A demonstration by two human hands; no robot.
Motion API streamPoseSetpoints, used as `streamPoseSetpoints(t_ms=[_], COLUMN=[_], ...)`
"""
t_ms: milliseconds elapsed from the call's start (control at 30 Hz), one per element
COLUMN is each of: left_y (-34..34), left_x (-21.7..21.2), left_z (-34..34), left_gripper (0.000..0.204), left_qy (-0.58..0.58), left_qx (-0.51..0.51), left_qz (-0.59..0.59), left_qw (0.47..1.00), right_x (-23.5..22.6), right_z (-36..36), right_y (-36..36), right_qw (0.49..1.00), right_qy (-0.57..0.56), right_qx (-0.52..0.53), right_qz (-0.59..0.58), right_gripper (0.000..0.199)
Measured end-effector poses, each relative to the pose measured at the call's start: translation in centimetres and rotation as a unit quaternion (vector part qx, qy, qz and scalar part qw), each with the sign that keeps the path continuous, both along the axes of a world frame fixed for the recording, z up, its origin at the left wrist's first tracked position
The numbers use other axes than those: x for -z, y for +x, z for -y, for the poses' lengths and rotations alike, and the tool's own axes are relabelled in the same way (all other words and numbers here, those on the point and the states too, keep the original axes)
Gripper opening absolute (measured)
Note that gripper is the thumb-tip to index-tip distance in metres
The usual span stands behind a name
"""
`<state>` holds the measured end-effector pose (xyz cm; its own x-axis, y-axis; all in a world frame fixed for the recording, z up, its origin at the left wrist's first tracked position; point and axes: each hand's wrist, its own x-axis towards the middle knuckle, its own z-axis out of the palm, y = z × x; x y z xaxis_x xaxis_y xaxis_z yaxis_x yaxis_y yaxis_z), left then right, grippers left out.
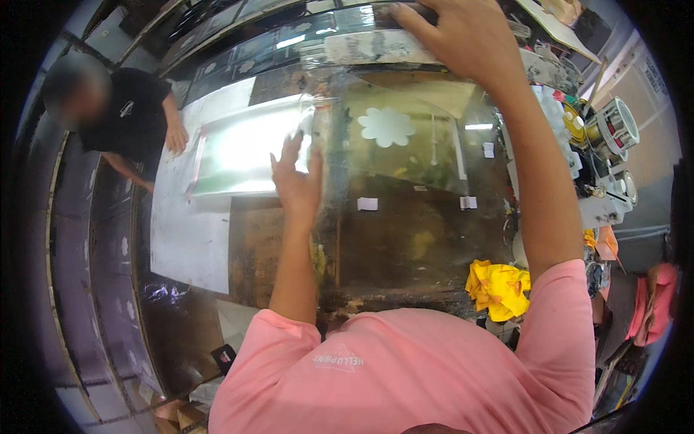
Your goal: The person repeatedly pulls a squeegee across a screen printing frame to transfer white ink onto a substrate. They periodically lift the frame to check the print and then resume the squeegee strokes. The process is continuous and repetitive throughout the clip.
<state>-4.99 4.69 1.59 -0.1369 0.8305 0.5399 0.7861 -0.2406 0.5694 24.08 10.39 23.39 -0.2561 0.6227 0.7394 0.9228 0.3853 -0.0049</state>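
Note:
My left hand has its fingers spread at the right end of a glossy, see-through sheet that reflects bright light. It seems to touch the sheet's edge; a gap cannot be ruled out. My right hand reaches to the far side, over a long pale bar. Its thumb is stretched out to the left, and the other fingers run out of view at the top. Between my arms lies a yellowish translucent panel with a pale flower shape on it.
A co-worker's hand rests at the left edge of a white board under the glossy sheet. A crumpled yellow cloth sits near my right elbow. Small white pads dot the dark table. Cans stand at the right.

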Motion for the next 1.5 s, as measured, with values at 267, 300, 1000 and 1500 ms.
streamPoseSetpoints(t_ms=[267,300,1000,1500], left_y=[-20.0,-22.6,-8.9,-2.6], left_x=[2.7,2.8,7.4,0.0], left_z=[1.5,1.5,1.5,0.1], left_gripper=[0.050,0.050,0.058,0.059], left_qy=[-0.016,-0.026,-0.177,-0.224], left_qx=[-0.187,-0.203,-0.054,0.099], left_qz=[-0.074,-0.091,-0.297,-0.240], left_qw=[0.979,0.975,0.937,0.939], right_x=[1.4,1.5,0.1,0.7], right_z=[0.5,0.5,1.2,0.6], right_y=[0.0,0.2,-0.7,0.0], right_qw=[1.000,0.998,0.996,1.000], right_qy=[-0.021,-0.048,-0.079,-0.026], right_qx=[0.004,0.017,0.036,0.008], right_qz=[0.019,0.043,-0.011,-0.003], right_gripper=[0.055,0.057,0.057,0.070])
